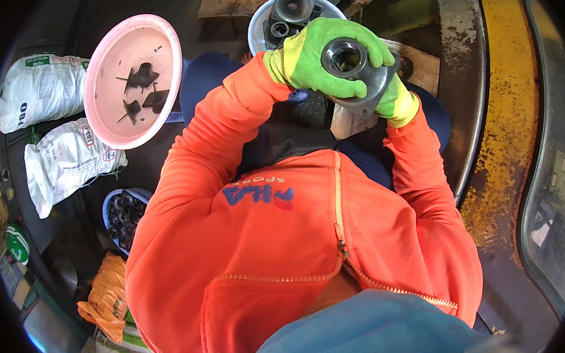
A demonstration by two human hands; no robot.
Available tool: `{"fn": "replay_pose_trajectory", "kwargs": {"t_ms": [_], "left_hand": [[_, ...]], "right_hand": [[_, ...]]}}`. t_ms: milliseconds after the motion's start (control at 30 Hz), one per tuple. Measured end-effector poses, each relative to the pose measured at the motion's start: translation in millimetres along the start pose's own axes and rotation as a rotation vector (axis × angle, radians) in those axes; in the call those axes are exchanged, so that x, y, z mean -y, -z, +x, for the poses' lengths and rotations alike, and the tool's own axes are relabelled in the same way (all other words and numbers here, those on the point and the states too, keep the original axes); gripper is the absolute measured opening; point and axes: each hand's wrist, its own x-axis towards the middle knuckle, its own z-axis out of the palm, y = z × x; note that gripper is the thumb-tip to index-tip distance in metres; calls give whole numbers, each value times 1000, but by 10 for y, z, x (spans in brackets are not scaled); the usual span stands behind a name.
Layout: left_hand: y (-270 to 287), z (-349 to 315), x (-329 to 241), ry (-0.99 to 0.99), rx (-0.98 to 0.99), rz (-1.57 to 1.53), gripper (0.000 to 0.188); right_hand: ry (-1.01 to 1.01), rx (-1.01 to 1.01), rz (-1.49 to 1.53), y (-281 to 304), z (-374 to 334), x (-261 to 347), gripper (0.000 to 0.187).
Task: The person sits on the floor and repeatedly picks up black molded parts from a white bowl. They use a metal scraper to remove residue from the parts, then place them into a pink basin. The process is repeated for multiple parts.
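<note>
Both my hands wear green and yellow gloves and hold a black flanged part [375,86] with a round hollow collar. My left hand [327,56] wraps over it, with fingers on both sides of the collar opening, which faces up. Around the far right side of the flange, my right hand [392,98] grips it, its fingers mostly hidden behind the part. Just beyond my left hand, a pale blue basin [256,30] holds similar black parts [293,9]. A pink basin [99,116] at the left contains several black scrap-like pieces [142,76].
White sacks [44,91] lie at the far left. Below them are a blue basin of black pieces [126,215] and an orange bag [107,297]. A wooden board [421,71] lies beyond my right hand. A rusty yellow machine edge [510,98] runs along the right.
</note>
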Motion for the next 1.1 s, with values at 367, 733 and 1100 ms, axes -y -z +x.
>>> {"fn": "replay_pose_trajectory", "kwargs": {"t_ms": [367,733,1100], "left_hand": [[15,92,91,-34,409,-336,48],[-137,10,233,30,-456,172,47],[-47,19,114,-56,-284,200,45]], "right_hand": [[68,127,-245,-125,-218,-163,77],[18,-443,-71,-193,271,-177,42],[153,-327,-281,-114,360,129,38]]}}
